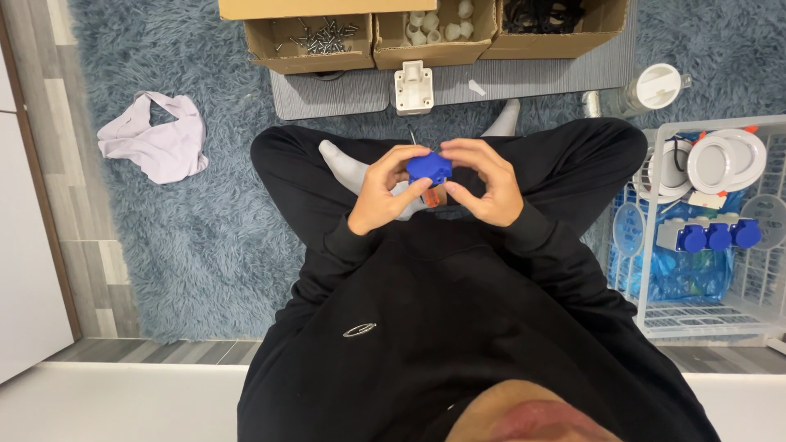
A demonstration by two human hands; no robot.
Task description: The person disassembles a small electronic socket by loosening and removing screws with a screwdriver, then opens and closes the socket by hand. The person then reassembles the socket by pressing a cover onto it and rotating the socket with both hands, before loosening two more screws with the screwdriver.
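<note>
The left hand (383, 193) and the right hand (483, 182) meet over the lap, both gripping a small blue part (429, 168) between thumbs and fingertips — it sits between the two hands, above the crossed legs in black trousers. A bit of orange shows just beneath the part, too small to make out.

Ahead of the knees, a white plastic piece (413, 87) stands on a grey mat (327, 94). Beyond it are three cardboard boxes: one with screws (319, 37), one with small white parts (438, 24), one with black items (544, 16).

To the right stands a white wire basket (704, 319) — inside it are round white discs (725, 160), a row of grey pieces with blue caps (711, 236) and a blue bag (675, 278). A clear cup with a white lid (651, 90) lies near the basket's far corner. To the left, well apart, a pale cloth (155, 135) lies crumpled on the shaggy blue-grey rug (188, 245).
</note>
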